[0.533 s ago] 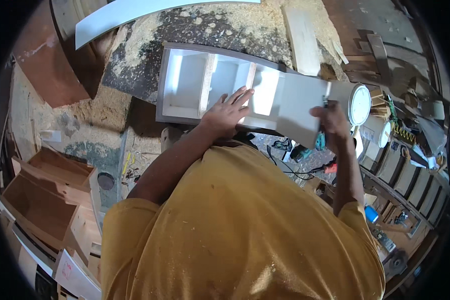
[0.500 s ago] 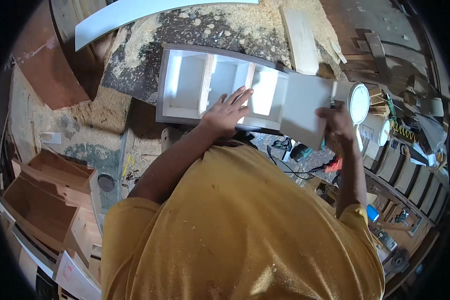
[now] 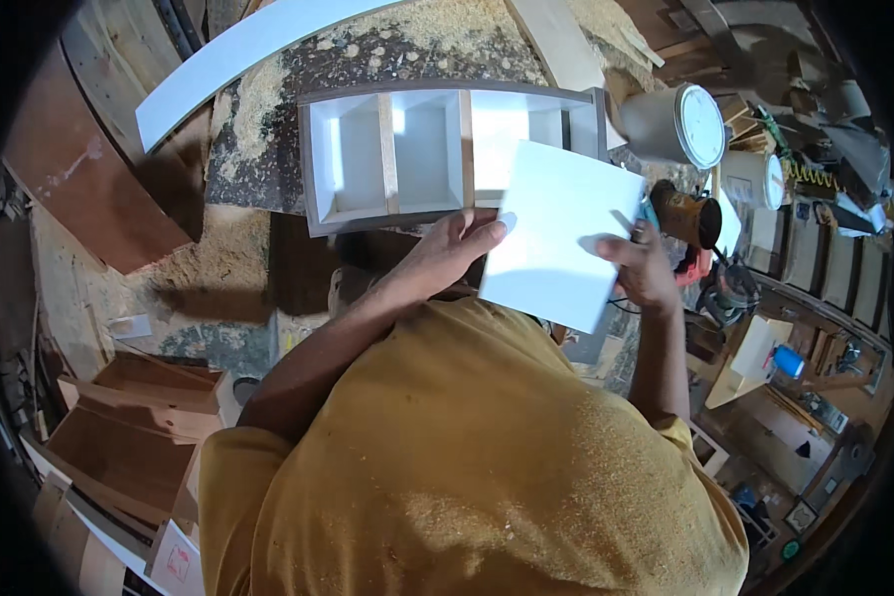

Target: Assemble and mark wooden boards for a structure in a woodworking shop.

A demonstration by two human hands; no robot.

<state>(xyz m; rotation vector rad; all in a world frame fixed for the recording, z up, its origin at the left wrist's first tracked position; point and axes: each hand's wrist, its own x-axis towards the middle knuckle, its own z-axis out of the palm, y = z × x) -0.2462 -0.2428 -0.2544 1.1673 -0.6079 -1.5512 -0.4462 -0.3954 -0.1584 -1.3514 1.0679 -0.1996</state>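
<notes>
Sawdust is scattered over a dark, paint-spattered tabletop (image 3: 368, 62) in a cluttered workshop. On it is set a long rectangular box (image 3: 427, 159), white inside, dark along the rim and split by brown wooden dividers. In front of the box's right part, a flat, four-sided white panel (image 3: 566, 233) is held at a slant; whether the box is touched by it cannot be told. The panel's left edge is gripped by the left hand (image 3: 459, 250), the thumb laid on the white face, and the opposite edge is gripped by the right hand (image 3: 646, 268), also thumb on top. Red marks, too small to be read, are borne by a flat white board (image 3: 177, 561) at the lower left. Near the box's right end are placed a lidded off-white cylindrical bucket (image 3: 666, 129) and a brown cylindrical can (image 3: 687, 216). Beyond the box, a long curved white strip (image 3: 258, 52) is laid.
</notes>
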